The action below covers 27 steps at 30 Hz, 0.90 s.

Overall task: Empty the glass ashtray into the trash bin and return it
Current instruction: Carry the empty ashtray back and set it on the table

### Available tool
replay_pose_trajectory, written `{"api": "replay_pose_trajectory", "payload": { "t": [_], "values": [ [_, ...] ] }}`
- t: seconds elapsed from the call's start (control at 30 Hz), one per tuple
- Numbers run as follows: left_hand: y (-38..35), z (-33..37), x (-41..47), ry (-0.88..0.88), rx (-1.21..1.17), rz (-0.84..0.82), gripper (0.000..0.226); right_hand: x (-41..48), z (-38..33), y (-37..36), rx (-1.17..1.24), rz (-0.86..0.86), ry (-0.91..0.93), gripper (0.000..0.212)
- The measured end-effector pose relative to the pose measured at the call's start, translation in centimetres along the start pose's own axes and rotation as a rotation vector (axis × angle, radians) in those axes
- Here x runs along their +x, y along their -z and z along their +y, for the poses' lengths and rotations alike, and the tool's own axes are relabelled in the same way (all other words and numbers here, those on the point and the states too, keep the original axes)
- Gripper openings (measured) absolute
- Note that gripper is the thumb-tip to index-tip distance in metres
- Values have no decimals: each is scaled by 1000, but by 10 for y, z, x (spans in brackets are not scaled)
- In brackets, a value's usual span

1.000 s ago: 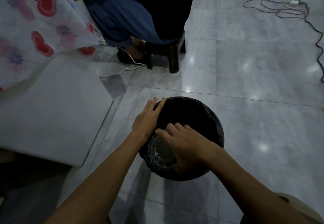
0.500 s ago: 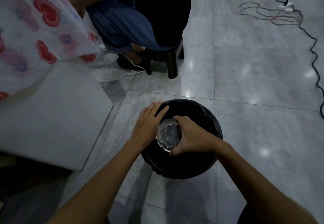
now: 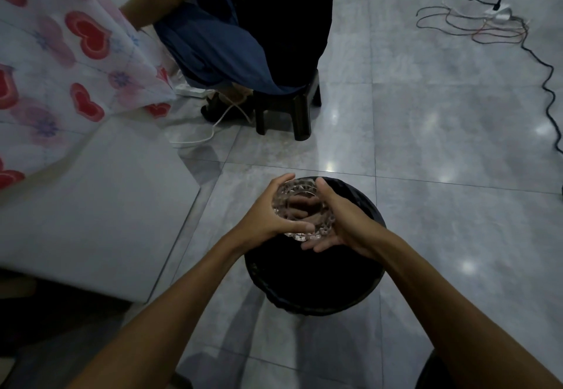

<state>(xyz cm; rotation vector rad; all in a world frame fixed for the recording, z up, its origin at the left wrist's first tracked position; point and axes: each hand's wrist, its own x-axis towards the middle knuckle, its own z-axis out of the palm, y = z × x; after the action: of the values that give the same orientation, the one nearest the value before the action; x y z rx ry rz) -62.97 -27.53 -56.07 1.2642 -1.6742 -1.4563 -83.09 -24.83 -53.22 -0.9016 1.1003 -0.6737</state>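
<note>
The cut-glass ashtray (image 3: 300,209) hangs above the far rim of the round black trash bin (image 3: 316,279), with its hollow turned up toward me. My left hand (image 3: 262,215) grips its left side and my right hand (image 3: 338,221) cups its right side and underside. Fingers show through the clear glass. I cannot see into the dark bin.
A low white table (image 3: 91,206) with a heart-patterned cloth (image 3: 61,53) stands at the left. A person sits on a dark stool (image 3: 286,111) straight ahead. Cables (image 3: 487,26) trail over the grey tiled floor at the far right.
The ashtray came up out of the bin, turned from tipped to mouth-up. My left hand left the bin's rim and took hold of the glass beside the right hand.
</note>
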Motion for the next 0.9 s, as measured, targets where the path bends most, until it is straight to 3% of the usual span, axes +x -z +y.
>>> {"api": "replay_pose_trajectory", "payload": {
  "t": [0.17, 0.37, 0.47, 0.73, 0.9],
  "values": [
    [-9, -3, 5, 37, -81, -15, 88, 10, 10, 9, -147, 167, 50, 51],
    [-7, -14, 6, 43, 60, -73, 122, 8, 17, 25, -319, 92, 42, 103],
    [-7, -17, 4, 49, 98, -90, 123, 10, 24, 29, -432, 81, 84, 116],
    [-7, -17, 1, 44, 117, -21, 105, 13, 20, 31, -616, 95, 149, 117],
    [6, 16, -4, 38, 122, -15, 102, 4, 3, 19, -537, 106, 219, 115]
  ]
}}
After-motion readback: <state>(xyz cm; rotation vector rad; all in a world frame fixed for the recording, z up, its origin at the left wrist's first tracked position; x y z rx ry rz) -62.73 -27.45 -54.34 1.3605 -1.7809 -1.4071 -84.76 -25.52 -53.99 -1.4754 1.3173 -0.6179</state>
